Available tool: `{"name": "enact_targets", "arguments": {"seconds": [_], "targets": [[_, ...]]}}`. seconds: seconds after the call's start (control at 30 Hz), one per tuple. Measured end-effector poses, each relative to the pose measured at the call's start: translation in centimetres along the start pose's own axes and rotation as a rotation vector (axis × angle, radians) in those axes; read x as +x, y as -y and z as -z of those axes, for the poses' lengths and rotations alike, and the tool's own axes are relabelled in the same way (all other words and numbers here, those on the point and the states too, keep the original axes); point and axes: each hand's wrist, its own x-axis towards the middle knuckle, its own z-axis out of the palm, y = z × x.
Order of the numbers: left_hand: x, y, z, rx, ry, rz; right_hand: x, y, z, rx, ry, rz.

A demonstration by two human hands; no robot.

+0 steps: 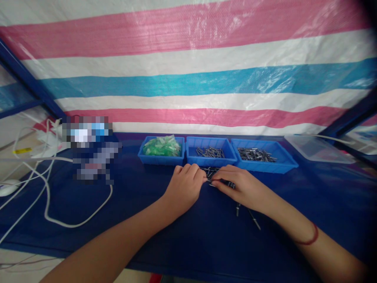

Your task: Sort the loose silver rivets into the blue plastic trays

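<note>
My left hand (186, 184) is closed, its thumb and finger pinching the end of a thin metal rivet (208, 180). My right hand (243, 186) reaches in from the other side, thumb and fingertips drawn together close to that same rivet. What lies between the right fingertips is partly hidden. Under and behind both hands, a small pile of rivets (211, 171) rests on the blue table, partly covered by my fingers. Two loose rivets, one short-looking (237, 209) and one slanted (255, 220), lie below my right wrist.
Behind my hands stand three blue bins: the left bin (161, 160) with green plastic packets, the middle bin (210, 161) and right bin (284, 163) with rivets. A clear plastic lid (319, 149) lies at right. White cables (78, 225) and a blurred-out object (97, 161) occupy the left.
</note>
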Motion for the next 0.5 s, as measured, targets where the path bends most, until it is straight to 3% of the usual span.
{"name": "enact_targets", "arguments": {"seconds": [0.07,0.27,0.5], "targets": [[0.1,0.1,0.0,-0.108,-0.017,0.038,0.1,0.1,-0.2,0.047,-0.033,-0.036],[0.3,0.2,0.0,-0.733,-0.126,0.245,0.5,0.5,-1.2,0.311,-0.146,-0.150],[0.2,0.2,0.0,-0.842,-0.210,0.304,0.5,0.9,-1.6,0.427,-0.160,-0.204]]}}
